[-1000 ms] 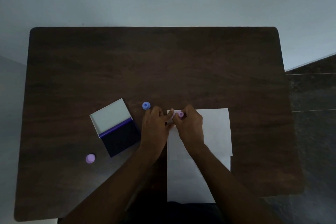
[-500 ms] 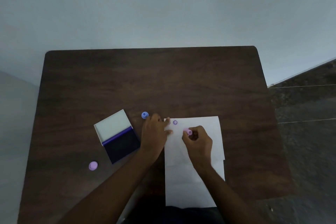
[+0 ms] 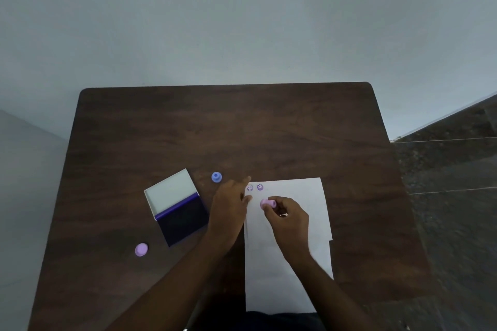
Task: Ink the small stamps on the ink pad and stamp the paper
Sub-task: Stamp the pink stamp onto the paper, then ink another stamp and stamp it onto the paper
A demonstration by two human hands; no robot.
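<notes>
A white paper (image 3: 298, 196) lies on the dark wooden table (image 3: 215, 129), with two small purple face prints (image 3: 255, 187) near its top left corner. My right hand (image 3: 287, 219) pinches a small pink stamp (image 3: 267, 204), lifted and tilted just below the prints. My left hand (image 3: 228, 209) rests flat at the paper's left edge, fingers apart, holding nothing. The open ink pad (image 3: 183, 219), with its white lid (image 3: 169, 192) flipped back, sits left of that hand. A blue stamp (image 3: 216, 177) stands behind my left hand.
A round purple cap or stamp (image 3: 141, 249) lies at the front left of the table. A pale wall rises behind the table's far edge. Dark tiled floor (image 3: 451, 169) shows to the right.
My right hand lifted the pink stamp off the paper's top left corner and drew it back, baring a second print. My left hand's fingers spread. The camera view tilted up.
</notes>
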